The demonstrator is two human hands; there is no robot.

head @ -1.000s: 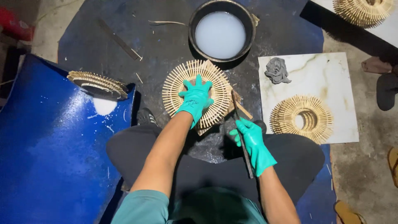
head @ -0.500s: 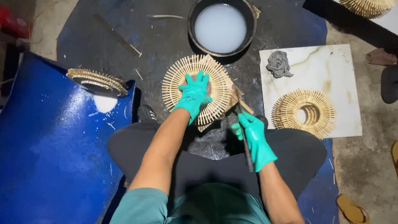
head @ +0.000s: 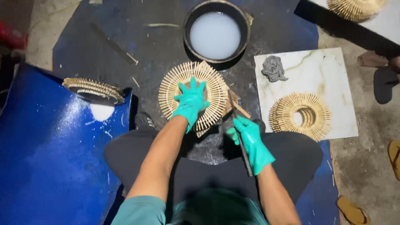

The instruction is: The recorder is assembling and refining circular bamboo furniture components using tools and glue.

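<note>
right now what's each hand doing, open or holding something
Left hand: open, fingers spread flat on the round stick disc.
Right hand: closed on a thin dark tool.

A round black basin (head: pixel 246 25) holding milky liquid is sitting on the dark mat (head: pixel 83 46). A white marble tile (head: pixel 329 79) is bearing a grey rag (head: pixel 273 69) and a stick ring (head: pixel 301 116). Sandals (head: pixel 385 83) are lying nearby.
</note>
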